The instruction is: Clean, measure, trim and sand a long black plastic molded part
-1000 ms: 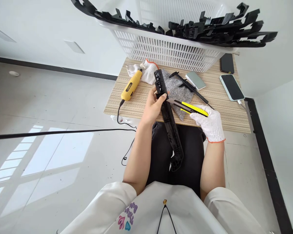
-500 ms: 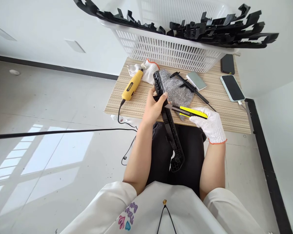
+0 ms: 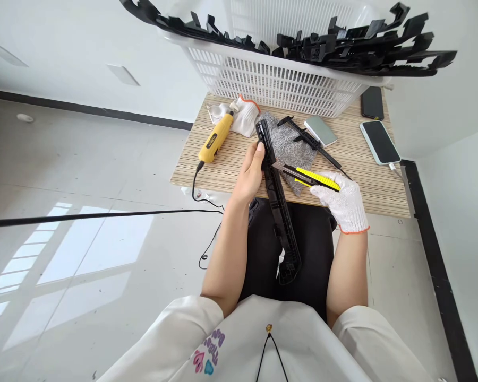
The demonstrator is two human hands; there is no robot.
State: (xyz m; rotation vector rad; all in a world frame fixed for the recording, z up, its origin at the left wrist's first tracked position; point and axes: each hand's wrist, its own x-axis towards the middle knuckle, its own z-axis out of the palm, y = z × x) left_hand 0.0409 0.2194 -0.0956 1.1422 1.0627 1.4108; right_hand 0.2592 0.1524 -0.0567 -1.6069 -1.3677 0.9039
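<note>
Bare left hand [image 3: 250,174] grips black plastic strip [image 3: 279,207]; gloved right hand [image 3: 344,200] grips knife [image 3: 314,179]. Blade [image 3: 278,165] slipping on hard plastic could cut bare hand.

Bare forearms [image 3: 227,239] extended forward, an ungloved left hand [image 3: 250,171] grips, thumb [image 3: 259,152] uppermost; a white-knit-gloved, orange-cuffed right hand [image 3: 343,200] curls closed.

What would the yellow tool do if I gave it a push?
The yellow tool might roll a bit, because its body looks rounded. Its black cord hangs over the edge of the table, so it could tug or drag. It would probably feel stiff, since its case looks like hard plastic.
</note>
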